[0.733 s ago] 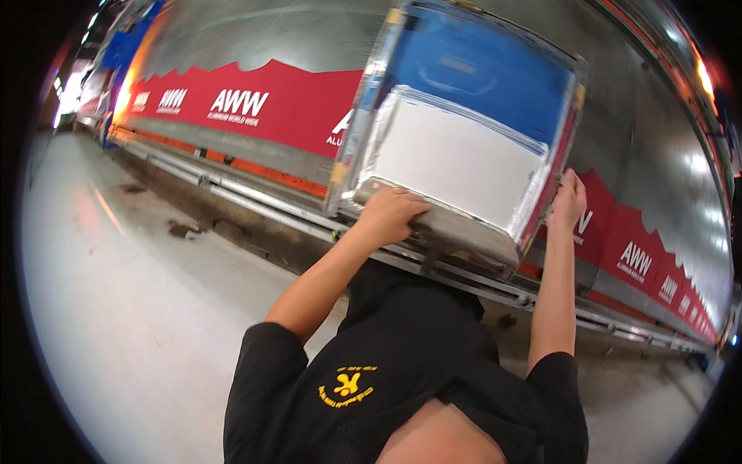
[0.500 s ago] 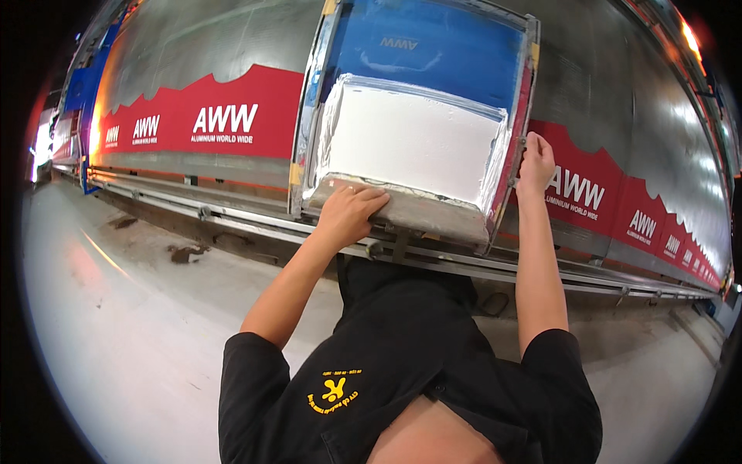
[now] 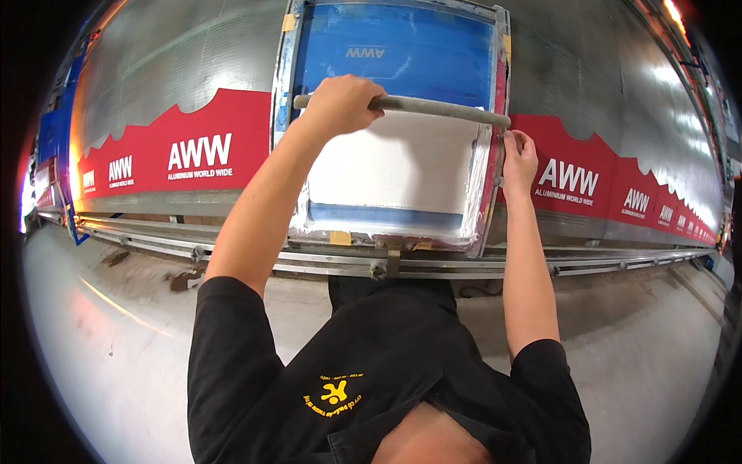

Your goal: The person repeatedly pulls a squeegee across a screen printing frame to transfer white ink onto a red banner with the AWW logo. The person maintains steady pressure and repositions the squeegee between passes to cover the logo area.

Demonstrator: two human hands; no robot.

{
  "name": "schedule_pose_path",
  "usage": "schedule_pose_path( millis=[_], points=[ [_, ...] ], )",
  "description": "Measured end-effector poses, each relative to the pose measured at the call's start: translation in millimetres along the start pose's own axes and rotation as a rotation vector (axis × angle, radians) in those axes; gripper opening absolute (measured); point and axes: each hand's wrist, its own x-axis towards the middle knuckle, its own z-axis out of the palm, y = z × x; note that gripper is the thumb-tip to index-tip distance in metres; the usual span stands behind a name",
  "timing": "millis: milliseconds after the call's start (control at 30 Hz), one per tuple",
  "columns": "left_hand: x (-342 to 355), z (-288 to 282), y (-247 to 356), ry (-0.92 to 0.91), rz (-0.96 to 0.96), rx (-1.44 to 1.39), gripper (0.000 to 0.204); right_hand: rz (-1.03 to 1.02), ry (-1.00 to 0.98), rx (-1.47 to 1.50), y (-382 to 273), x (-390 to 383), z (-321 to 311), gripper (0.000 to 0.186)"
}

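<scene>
Change: moments ago both hands gripped the near edge of the printing frame point(image 3: 390, 124), which stood tilted up; now the frame lies flat over the long table.
Left hand point(image 3: 340, 102): it has moved onto the grey bar point(image 3: 433, 109), fingers wrapped fully round it near its left end.
Right hand point(image 3: 518, 155): fingers curled on the frame's right edge, steadying it just below the bar's right end.
Bar: it lies crosswise over the screen, where the blue upper part meets the white-coated lower part.
Meaning: the frame looks seated, and the hold on the bar suggests a stroke across the screen is in hand.
Edges: the bar spans nearly the whole inner width, its ends close to the side rails of the frame.
Open room: bare blue screen above the bar, white area below it as far as the near rail.
Surroundings: metal rail point(image 3: 386, 267) runs between the person and the table; red banner point(image 3: 178, 147) stretches away on both sides.
</scene>
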Motion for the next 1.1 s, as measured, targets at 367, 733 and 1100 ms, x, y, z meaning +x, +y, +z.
schedule_pose_path(
  millis=[367,733,1100],
  points=[
    [28,-11,-40,-0.160,-0.170,0.273,0.059,-0.725,-0.515,-0.736,-108,44,34,0.049],
    [-149,78,22,0.020,-0.196,0.163,0.053,-0.878,-0.388,-0.803,-3,-117,-28,0.042],
    [-269,109,77,0.100,-0.133,0.111,0.046,-0.803,-0.527,-0.746,1,-226,-86,0.045]
  ],
)
